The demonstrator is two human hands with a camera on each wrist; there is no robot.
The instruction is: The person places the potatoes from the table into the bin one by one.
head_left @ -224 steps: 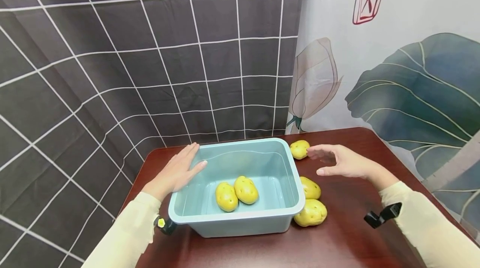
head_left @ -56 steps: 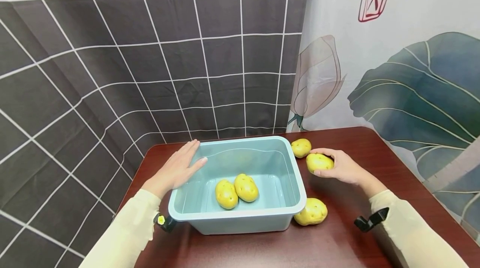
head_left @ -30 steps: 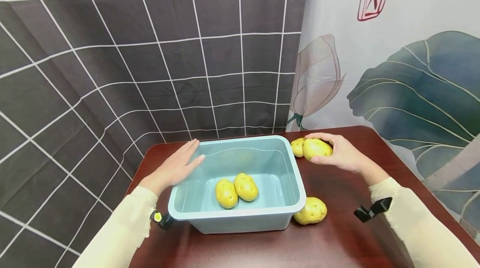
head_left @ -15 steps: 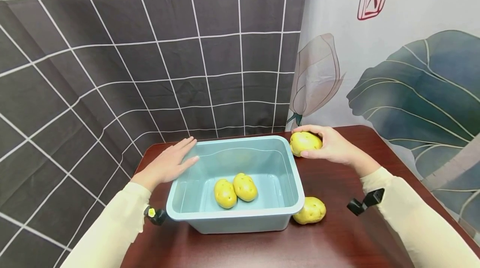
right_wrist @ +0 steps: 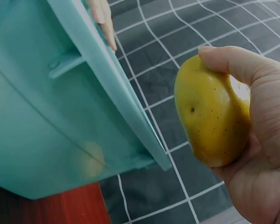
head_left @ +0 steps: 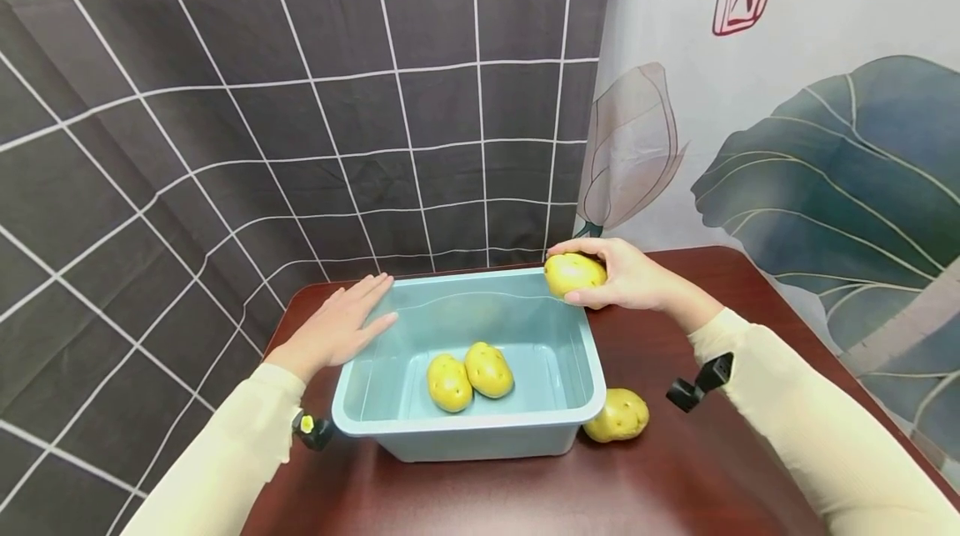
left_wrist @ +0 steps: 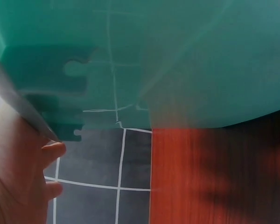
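Note:
My right hand (head_left: 633,276) grips a yellow potato (head_left: 573,273) between thumb and fingers, over the far right corner of a light blue plastic tub (head_left: 465,428). The right wrist view shows that potato (right_wrist: 212,112) held clear of the tub's rim (right_wrist: 116,88). My left hand (head_left: 333,328) rests on the tub's left rim with its fingers straight. In the left wrist view, part of the left hand (left_wrist: 16,172) lies along the tub's edge. Two potatoes lie side by side on the tub floor, a left one (head_left: 450,383) and a right one (head_left: 489,370).
One potato (head_left: 617,415) lies on the dark red table (head_left: 675,469) against the tub's near right side. Another at the back right is mostly hidden behind the right hand. A dark gridded curtain (head_left: 420,102) and a white printed curtain (head_left: 660,27) hang behind the table.
My right hand has picked up a potato from beside the tub, then carried it back and left, past another potato, to above the tub's right rim. The left hand has stayed on the rim.

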